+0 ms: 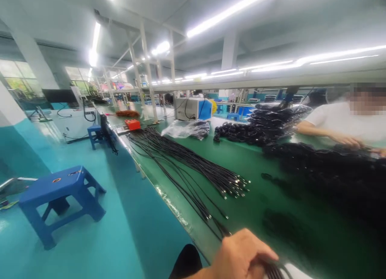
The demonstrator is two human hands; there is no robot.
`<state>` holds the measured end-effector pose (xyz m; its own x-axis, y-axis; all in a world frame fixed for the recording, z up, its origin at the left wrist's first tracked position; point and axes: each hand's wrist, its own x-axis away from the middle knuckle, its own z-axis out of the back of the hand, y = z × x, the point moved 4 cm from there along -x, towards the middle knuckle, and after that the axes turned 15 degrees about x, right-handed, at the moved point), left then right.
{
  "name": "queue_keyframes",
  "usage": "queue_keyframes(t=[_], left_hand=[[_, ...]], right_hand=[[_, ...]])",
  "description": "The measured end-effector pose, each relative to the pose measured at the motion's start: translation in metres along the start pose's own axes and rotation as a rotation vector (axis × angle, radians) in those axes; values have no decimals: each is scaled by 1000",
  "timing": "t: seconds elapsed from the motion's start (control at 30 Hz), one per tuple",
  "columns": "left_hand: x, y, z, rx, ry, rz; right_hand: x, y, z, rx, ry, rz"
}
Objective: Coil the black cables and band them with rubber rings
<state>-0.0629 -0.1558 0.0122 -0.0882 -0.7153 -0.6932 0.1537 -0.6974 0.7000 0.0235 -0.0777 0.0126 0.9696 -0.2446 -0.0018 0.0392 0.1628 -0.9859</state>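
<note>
My left hand [241, 251] is at the bottom edge, closed around several black cables [273, 270]. They come out on its right side, and more black cable runs up to its back from the green tabletop [187, 139]. Beyond it a long bundle of black cables [193, 158] lies along the table, metal-tipped ends toward me. A few looser cables [177, 184] lie beside the bundle, nearer the table's left edge. My right hand is not in view.
Piles of coiled black cables [328, 170] cover the right side, where a person in white [334, 118] works. A red box [132, 124], plastic bags [187, 129] and a blue-white machine [193, 108] stand farther back. A blue stool [57, 186] is on the floor at left.
</note>
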Motion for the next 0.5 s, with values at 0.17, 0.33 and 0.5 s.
queue_keyframes(t=[0.17,0.33,0.5], left_hand=[[-6,6,-4,-77,-265,49],[-19,25,1,4,-269,16],[-30,28,7,113,-278,120]], right_hand=[[-8,-17,0,23,-204,-69],[34,-42,-38,8,182,-143],[73,-41,-45,-78,382,-215]])
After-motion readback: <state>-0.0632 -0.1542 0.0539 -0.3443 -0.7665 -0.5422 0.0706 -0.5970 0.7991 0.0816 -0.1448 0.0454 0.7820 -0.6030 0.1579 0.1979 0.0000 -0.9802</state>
